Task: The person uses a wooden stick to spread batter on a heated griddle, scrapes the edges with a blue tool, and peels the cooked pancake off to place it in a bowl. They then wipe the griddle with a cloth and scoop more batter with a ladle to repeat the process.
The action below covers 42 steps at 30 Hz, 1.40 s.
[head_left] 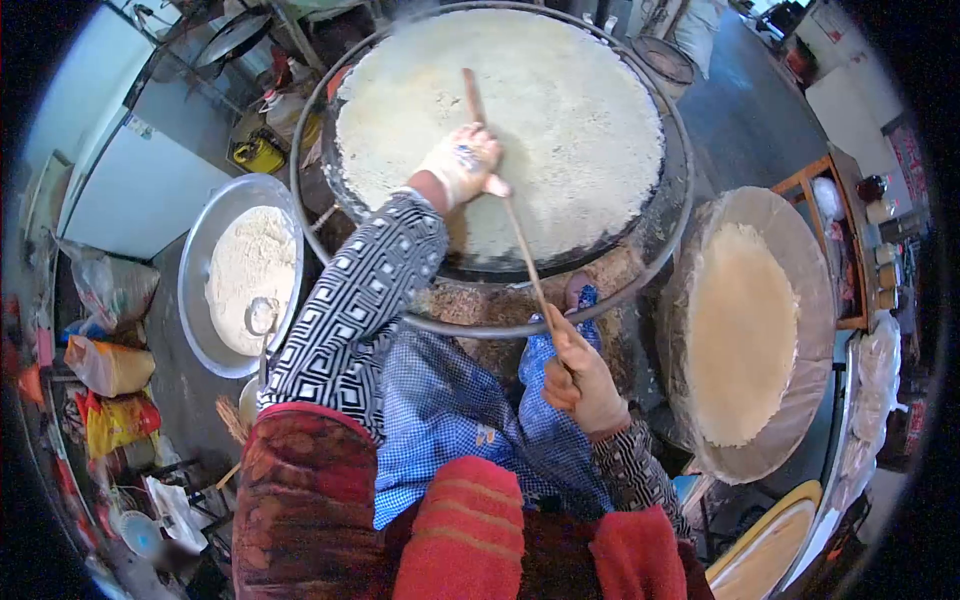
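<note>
While the right hand (585, 383) grips the wooden tool (525, 248) by the griddle's near edge (490, 272), its long axis slants forward-left to the left hand (462, 163), clasping it farther in.

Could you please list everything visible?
Griddle: one, dark, top
Spread layer: one, cream, on griddle
Metal ring: one, grey, around griddle
Metal bowl: one, silver, left
Powder: one heap, whitish, in bowl
Ladle: one, silver, in bowl
Basin: one, greyish, right
Basin contents: one mass, tan, inside
Container: one, yellow, upper left
Bags: several, mixed colours, left
Wooden stick: one, brown, centre
Checked cloth: one, blue, lower centre
Clutter: uncounted, mixed, edges
Left hand: one, white glove, over griddle
Right hand: one, pale glove, on stick
</note>
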Available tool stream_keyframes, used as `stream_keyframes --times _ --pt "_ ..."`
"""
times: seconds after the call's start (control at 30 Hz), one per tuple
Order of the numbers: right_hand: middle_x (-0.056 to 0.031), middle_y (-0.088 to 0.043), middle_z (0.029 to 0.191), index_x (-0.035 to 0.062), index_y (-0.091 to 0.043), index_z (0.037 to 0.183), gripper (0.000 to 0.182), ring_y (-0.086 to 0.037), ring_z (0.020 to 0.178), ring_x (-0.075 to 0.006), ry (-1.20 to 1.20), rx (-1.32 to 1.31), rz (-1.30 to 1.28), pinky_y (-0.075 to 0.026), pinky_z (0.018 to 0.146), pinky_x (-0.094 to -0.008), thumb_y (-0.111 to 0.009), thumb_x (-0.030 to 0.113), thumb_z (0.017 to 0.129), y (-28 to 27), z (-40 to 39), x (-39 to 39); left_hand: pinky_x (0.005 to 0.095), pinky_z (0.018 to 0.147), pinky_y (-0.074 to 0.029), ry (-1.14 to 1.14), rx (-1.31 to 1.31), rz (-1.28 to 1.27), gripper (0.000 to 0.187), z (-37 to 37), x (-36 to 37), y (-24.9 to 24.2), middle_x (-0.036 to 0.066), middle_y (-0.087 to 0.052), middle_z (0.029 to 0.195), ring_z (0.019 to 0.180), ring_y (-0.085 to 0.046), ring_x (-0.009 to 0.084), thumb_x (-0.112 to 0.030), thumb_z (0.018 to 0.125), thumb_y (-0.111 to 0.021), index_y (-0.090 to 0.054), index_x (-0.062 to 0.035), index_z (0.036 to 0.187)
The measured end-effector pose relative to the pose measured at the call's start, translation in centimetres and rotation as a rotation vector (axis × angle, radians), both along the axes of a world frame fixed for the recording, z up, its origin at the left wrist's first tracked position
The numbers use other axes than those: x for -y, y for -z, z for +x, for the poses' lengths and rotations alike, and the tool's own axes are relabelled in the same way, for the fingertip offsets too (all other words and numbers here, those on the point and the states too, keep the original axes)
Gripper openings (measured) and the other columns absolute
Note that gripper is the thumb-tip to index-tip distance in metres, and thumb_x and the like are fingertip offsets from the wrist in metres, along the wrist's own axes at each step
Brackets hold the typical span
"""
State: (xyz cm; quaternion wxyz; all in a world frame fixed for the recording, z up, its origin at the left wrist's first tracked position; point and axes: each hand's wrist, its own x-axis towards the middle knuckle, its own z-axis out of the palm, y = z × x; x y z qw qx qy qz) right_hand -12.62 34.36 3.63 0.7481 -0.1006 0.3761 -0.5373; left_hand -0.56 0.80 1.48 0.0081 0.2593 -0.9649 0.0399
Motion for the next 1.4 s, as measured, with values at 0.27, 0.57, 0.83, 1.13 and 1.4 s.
stream_keyframes --times 0.27,0.57,0.83,1.13,1.4 --pt "-0.0053 -0.059 0.069 0.0126 -0.049 0.137 0.046 -0.053 0.046 -0.0146 -0.258 -0.411 0.021 -0.04 0.04 -0.0272 -0.059 0.018 0.092 2.5 6.7 2.3 0.0458 0.111 -0.028 -0.235 -0.182 -0.096 0.072 18.7 -4.8 1.3 0.025 -0.045 0.135 0.13 -0.039 0.0385 -0.043 0.081 -0.064 -0.043 0.0065 0.13" --pt "-0.0045 -0.069 0.086 0.0165 -0.056 0.132 0.044 -0.051 0.047 -0.0089 -0.213 -0.882 -0.018 -0.047 0.048 -0.0249 -0.064 0.018 0.089 1.5 6.2 -0.7 0.0519 0.112 -0.024 -0.231 -0.2 -0.093 0.072 23.2 -14.5 7.6 0.026 -0.047 0.127 0.126 -0.039 0.041 -0.039 0.079 -0.064 -0.042 0.0071 0.13" --pt "-0.0046 -0.068 0.099 0.0086 -0.057 0.13 0.041 -0.048 0.051 -0.0043 0.219 -0.925 -0.087 -0.041 0.045 -0.0202 -0.064 0.01 0.089 7.5 2.2 -5.2 0.0526 0.107 -0.028 -0.395 -0.153 -0.107 0.066 15.7 -20.1 7.0 0.024 -0.057 0.11 0.111 -0.05 0.039 -0.041 0.077 -0.065 -0.051 0.009 0.117" --pt "-0.001 -0.063 0.079 0.008 -0.056 0.131 0.04 -0.046 0.045 -0.0046 -0.052 -0.542 -0.171 -0.038 0.039 -0.0214 -0.062 0.014 0.091 2.3 4.9 -1.6 0.0586 0.102 -0.032 -0.026 -0.772 0.403 0.056 7.7 -31.1 4.0 0.028 -0.05 0.121 0.12 -0.043 0.0465 -0.027 0.077 -0.065 -0.051 0.0024 0.123" --pt "-0.004 -0.063 0.075 0.0026 -0.05 0.134 0.044 -0.049 0.045 -0.0063 0.096 -0.818 0.209 -0.038 0.039 -0.0227 -0.058 0.008 0.091 -1.8 -0.9 -18.8 0.0548 0.108 -0.025 0.242 -0.553 0.037 0.073 -0.2 -20.8 -4.6 0.03 -0.045 0.129 0.127 -0.038 0.0467 -0.049 0.084 -0.054 -0.043 0.0071 0.129"
